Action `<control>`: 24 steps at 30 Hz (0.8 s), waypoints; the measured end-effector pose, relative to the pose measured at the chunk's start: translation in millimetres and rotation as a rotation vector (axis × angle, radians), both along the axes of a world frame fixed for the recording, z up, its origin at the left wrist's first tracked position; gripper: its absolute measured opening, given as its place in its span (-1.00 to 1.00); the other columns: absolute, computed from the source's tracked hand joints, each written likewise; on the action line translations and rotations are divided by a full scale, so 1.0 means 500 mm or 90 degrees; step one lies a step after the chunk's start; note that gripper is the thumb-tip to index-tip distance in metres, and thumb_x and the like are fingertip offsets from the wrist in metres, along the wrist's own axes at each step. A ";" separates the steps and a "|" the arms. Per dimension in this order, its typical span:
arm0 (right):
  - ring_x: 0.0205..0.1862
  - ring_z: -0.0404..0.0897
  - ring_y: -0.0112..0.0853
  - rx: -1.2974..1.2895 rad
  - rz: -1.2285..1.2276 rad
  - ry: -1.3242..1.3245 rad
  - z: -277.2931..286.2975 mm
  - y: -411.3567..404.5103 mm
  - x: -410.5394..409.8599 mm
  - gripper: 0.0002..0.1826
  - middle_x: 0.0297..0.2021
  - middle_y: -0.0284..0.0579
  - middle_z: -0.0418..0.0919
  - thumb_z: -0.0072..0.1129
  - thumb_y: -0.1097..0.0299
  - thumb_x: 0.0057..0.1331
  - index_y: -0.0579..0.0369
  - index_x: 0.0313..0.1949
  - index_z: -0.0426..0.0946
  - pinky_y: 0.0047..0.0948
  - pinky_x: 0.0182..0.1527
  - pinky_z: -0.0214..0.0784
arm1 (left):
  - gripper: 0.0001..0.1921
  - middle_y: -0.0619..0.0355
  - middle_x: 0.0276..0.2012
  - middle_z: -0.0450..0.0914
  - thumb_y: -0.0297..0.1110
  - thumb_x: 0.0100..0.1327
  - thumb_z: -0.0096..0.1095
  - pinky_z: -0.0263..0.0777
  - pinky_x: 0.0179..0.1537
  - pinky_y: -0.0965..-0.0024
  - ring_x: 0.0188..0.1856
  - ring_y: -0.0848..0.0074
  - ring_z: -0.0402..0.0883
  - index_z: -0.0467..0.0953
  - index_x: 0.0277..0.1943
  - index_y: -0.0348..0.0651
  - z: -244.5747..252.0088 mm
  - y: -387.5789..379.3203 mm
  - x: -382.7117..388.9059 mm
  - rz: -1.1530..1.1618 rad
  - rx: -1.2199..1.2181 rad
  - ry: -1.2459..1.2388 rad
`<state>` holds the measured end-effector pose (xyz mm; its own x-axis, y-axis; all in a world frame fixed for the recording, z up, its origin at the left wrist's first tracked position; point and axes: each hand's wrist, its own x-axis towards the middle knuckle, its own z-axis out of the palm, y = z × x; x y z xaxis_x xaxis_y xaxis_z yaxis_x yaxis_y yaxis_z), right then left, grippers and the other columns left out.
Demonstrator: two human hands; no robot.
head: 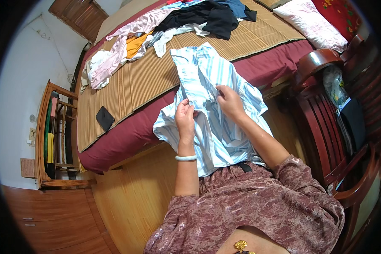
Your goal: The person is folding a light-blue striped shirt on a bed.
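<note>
A blue-and-white striped shirt (222, 139) drapes from the bed's edge down to my lap, its collar end lying on the bamboo mat. My left hand (185, 119) pinches the shirt's front edge near the middle. Just to the right and slightly farther up, my right hand (229, 101) grips another fold of the same front between thumb and fingers. The cloth hangs loose and wrinkled below both hands. A pale bangle (186, 157) circles my left wrist.
The bamboo mat (139, 85) covers a bed with a dark red sheet (127, 146). Heaped clothes (190, 19) lie at its far side. A black phone (105, 118) rests near the left edge. A wooden chair (320, 127) holding bags stands right; a wooden rack (59, 136) stands left.
</note>
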<state>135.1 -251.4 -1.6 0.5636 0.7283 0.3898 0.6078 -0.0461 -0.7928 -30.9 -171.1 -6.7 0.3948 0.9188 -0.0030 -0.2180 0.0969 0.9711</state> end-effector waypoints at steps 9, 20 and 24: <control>-0.23 0.53 -0.66 0.151 0.134 0.564 -0.011 -0.020 -0.002 -0.78 -0.23 -0.33 0.63 0.22 0.45 0.37 0.28 -0.04 0.60 -0.64 -0.14 0.37 | -0.65 0.09 -0.15 0.66 -0.55 0.43 0.10 0.52 -0.19 0.55 -0.22 0.64 0.62 0.36 0.22 -0.47 0.027 -0.037 0.028 -0.042 0.107 0.054; -0.40 0.59 -0.44 0.141 0.079 0.138 0.055 -0.056 -0.038 -0.77 -0.37 -0.15 0.57 0.29 0.46 0.27 0.19 -0.09 0.63 -0.48 -0.32 0.43 | -0.68 0.14 -0.25 0.70 -0.52 0.36 0.26 0.50 -0.24 0.59 -0.29 0.69 0.60 0.54 0.12 -0.48 0.073 -0.075 0.039 -0.018 0.254 0.228; -0.41 0.60 -0.31 0.119 0.062 0.065 0.063 -0.061 -0.040 -0.76 -0.37 -0.09 0.56 0.28 0.48 0.23 0.16 -0.09 0.63 -0.42 -0.33 0.44 | -0.72 0.17 -0.29 0.71 -0.49 0.34 0.29 0.49 -0.27 0.56 -0.31 0.69 0.59 0.60 0.07 -0.42 0.088 -0.084 0.040 -0.009 0.303 0.277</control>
